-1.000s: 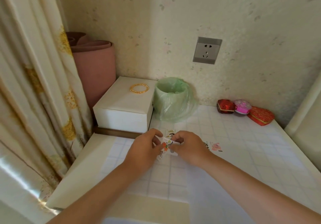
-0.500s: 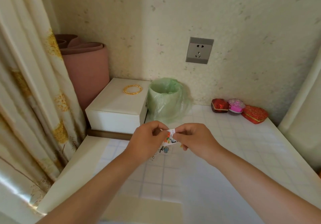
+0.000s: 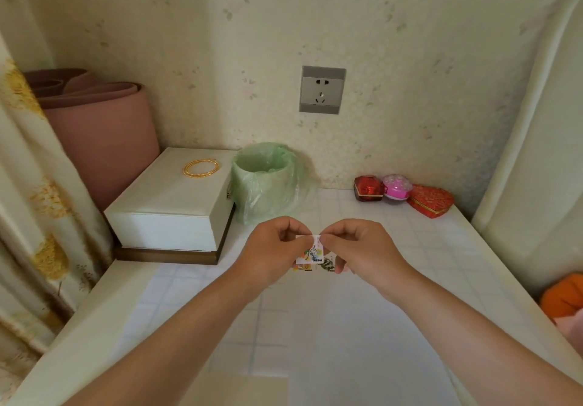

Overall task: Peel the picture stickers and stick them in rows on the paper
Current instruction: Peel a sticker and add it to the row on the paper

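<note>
Sticker (image 3: pixel 310 251) held just in front of green-lined bin (image 3: pixel 265 178), left hand (image 3: pixel 274 251) and right hand (image 3: pixel 359 248) each in a pinch grip on its top edge, likely to split the backing.

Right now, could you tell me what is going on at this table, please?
A person holds a small picture sticker in the air above the tiled table. The left hand and the right hand both pinch it near its top edge, apparently to peel it. Just below, other stickers lie on the surface.
</note>
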Demonstrator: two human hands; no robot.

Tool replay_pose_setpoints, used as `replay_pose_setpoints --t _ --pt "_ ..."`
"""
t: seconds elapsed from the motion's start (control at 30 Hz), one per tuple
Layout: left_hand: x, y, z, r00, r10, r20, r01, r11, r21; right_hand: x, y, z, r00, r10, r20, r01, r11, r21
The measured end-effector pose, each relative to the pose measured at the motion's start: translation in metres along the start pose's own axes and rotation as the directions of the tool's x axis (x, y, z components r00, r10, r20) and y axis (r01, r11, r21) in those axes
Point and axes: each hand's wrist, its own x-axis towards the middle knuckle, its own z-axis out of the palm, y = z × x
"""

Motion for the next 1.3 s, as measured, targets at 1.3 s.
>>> replay_pose_setpoints --t 1.3 --pt "0.011 -0.005 0.016 0.996 -0.009 0.090 0.010 1.000 -0.016 0.006 0.012 -0.026 0.987 -0.065 0.144 0.073 0.996 -0.055"
